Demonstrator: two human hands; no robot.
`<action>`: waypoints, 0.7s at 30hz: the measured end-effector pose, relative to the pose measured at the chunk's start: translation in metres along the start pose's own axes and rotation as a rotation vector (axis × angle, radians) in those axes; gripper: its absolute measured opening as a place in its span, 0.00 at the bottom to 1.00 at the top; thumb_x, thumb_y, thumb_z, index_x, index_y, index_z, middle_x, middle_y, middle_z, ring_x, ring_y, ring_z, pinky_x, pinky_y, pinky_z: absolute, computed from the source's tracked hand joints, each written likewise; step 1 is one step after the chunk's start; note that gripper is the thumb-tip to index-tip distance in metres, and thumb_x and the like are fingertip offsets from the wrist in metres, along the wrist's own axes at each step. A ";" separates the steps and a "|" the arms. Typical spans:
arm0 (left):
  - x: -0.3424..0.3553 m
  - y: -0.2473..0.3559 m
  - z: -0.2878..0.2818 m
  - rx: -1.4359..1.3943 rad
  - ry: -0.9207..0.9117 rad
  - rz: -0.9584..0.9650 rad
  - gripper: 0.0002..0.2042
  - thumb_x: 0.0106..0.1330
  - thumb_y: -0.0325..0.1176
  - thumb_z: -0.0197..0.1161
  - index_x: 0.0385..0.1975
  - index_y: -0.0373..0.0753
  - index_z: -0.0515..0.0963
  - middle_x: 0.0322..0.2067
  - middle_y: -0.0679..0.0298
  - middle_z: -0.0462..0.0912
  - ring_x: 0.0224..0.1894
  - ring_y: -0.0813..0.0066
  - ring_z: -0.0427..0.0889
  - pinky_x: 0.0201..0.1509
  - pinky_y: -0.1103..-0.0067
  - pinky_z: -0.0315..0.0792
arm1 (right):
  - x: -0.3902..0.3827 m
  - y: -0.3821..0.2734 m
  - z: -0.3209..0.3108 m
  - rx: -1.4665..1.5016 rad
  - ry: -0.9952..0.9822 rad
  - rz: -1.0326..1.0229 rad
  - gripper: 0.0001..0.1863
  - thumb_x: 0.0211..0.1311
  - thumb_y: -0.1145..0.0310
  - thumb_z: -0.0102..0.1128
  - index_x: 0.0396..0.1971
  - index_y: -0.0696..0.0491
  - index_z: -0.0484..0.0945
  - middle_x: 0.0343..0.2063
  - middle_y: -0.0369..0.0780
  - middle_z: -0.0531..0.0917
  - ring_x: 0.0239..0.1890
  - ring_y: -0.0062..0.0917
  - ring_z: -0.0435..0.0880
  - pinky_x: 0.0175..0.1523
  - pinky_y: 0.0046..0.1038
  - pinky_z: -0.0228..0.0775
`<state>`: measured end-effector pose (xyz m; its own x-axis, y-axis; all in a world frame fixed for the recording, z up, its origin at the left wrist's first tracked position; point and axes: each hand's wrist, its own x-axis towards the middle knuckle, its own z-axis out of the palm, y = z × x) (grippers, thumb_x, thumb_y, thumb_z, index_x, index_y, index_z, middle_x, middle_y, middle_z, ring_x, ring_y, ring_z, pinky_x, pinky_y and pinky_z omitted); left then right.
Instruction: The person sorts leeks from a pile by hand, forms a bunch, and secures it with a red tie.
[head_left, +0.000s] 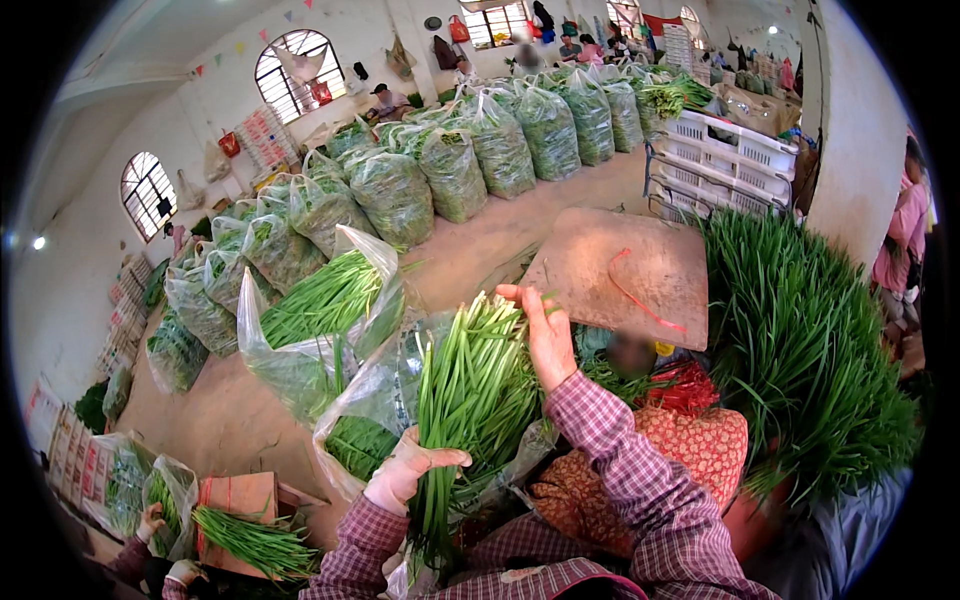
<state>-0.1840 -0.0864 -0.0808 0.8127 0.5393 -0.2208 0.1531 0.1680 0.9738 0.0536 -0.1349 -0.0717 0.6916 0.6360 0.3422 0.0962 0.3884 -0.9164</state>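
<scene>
A large bunch of green chives (480,375) stands tilted in front of me, its pale cut ends up and leafy tips down. My left hand (405,472), in a pale covering, grips its lower left side, thumb across the leaves; its other fingers are hidden. At the top right, my right hand (545,335) rests against the cut ends with fingers stretched out. Just beyond the bunch, a clear plastic bag (262,345) holds more chives. A nearer bag (340,425) with greens lies beside my left hand.
A worn board (575,255) with a red strip lies ahead right. Loose chives (800,350) pile up at the right, near stacked white crates (720,160). Rows of filled bags (390,195) line the floor beyond. Another person's hand (150,522) works at lower left.
</scene>
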 end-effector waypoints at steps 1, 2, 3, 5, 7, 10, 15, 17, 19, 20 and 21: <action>-0.001 -0.001 -0.002 -0.002 0.010 -0.018 0.17 0.52 0.22 0.67 0.43 0.30 0.75 0.30 0.58 0.84 0.33 0.73 0.83 0.41 0.78 0.76 | 0.004 0.001 -0.001 -0.033 0.040 -0.096 0.29 0.70 0.46 0.38 0.38 0.56 0.81 0.29 0.38 0.84 0.30 0.19 0.78 0.40 0.22 0.71; -0.001 -0.001 -0.005 -0.002 0.019 -0.034 0.17 0.51 0.21 0.68 0.42 0.31 0.76 0.32 0.59 0.83 0.34 0.74 0.83 0.44 0.79 0.75 | 0.008 -0.003 -0.006 0.002 0.035 -0.035 0.28 0.70 0.46 0.38 0.36 0.55 0.80 0.29 0.37 0.84 0.28 0.18 0.79 0.35 0.22 0.72; -0.003 -0.001 -0.008 -0.004 0.030 -0.048 0.18 0.49 0.20 0.69 0.42 0.31 0.76 0.33 0.61 0.83 0.35 0.75 0.82 0.46 0.79 0.74 | 0.013 -0.002 -0.012 0.073 0.086 -0.041 0.26 0.70 0.48 0.40 0.34 0.55 0.80 0.28 0.36 0.83 0.27 0.16 0.78 0.31 0.22 0.72; 0.000 -0.006 -0.015 0.042 0.030 -0.045 0.16 0.50 0.20 0.69 0.40 0.31 0.77 0.34 0.62 0.83 0.36 0.77 0.81 0.47 0.80 0.73 | 0.023 -0.006 -0.037 0.115 0.187 -0.063 0.24 0.70 0.49 0.43 0.33 0.55 0.79 0.24 0.35 0.81 0.23 0.15 0.76 0.29 0.19 0.70; -0.002 -0.001 -0.016 0.065 0.033 -0.038 0.17 0.50 0.20 0.69 0.41 0.32 0.77 0.35 0.62 0.83 0.36 0.77 0.81 0.47 0.81 0.73 | 0.031 -0.006 -0.066 0.025 0.291 -0.115 0.23 0.70 0.50 0.44 0.32 0.54 0.79 0.20 0.32 0.77 0.19 0.14 0.73 0.27 0.17 0.68; -0.004 0.001 -0.019 0.105 0.039 -0.015 0.17 0.50 0.19 0.68 0.43 0.32 0.78 0.35 0.63 0.84 0.35 0.78 0.81 0.44 0.81 0.74 | 0.020 -0.011 -0.074 -0.125 0.198 -0.097 0.19 0.69 0.53 0.47 0.34 0.54 0.79 0.20 0.32 0.76 0.19 0.13 0.72 0.26 0.19 0.69; -0.004 0.003 -0.021 0.060 0.037 -0.065 0.18 0.51 0.18 0.67 0.44 0.33 0.77 0.35 0.64 0.83 0.34 0.78 0.81 0.42 0.81 0.74 | -0.022 -0.027 -0.034 -0.659 -0.206 -0.521 0.13 0.57 0.60 0.62 0.41 0.47 0.79 0.34 0.38 0.77 0.30 0.24 0.79 0.34 0.27 0.76; -0.003 0.007 -0.016 0.095 0.032 -0.011 0.19 0.51 0.18 0.67 0.45 0.34 0.77 0.36 0.64 0.83 0.34 0.78 0.80 0.41 0.81 0.74 | -0.033 -0.040 -0.022 -0.786 -0.265 -0.557 0.15 0.51 0.63 0.66 0.40 0.46 0.78 0.32 0.38 0.75 0.31 0.27 0.79 0.33 0.30 0.75; -0.004 0.013 -0.012 0.097 0.027 -0.003 0.20 0.51 0.18 0.67 0.46 0.34 0.77 0.37 0.64 0.83 0.35 0.77 0.80 0.41 0.80 0.74 | -0.031 -0.032 -0.017 -0.788 -0.243 -0.695 0.13 0.49 0.67 0.66 0.37 0.48 0.77 0.29 0.36 0.74 0.32 0.30 0.79 0.31 0.31 0.74; -0.006 0.015 -0.011 0.081 0.026 -0.023 0.20 0.51 0.18 0.67 0.46 0.34 0.76 0.37 0.64 0.83 0.35 0.77 0.80 0.41 0.80 0.74 | -0.030 -0.027 -0.015 -0.804 -0.228 -0.699 0.12 0.49 0.68 0.65 0.36 0.48 0.76 0.30 0.36 0.74 0.32 0.30 0.79 0.31 0.31 0.73; -0.006 0.016 -0.010 0.062 0.025 -0.041 0.20 0.51 0.18 0.67 0.47 0.34 0.76 0.37 0.64 0.83 0.35 0.77 0.80 0.41 0.80 0.74 | -0.029 -0.025 -0.015 -0.820 -0.217 -0.703 0.11 0.49 0.69 0.65 0.35 0.49 0.76 0.30 0.35 0.74 0.33 0.31 0.79 0.31 0.31 0.73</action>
<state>-0.1922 -0.0787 -0.0647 0.7908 0.5535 -0.2614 0.2214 0.1394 0.9652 0.0416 -0.1727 -0.0618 0.1636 0.5813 0.7971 0.9209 0.1998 -0.3348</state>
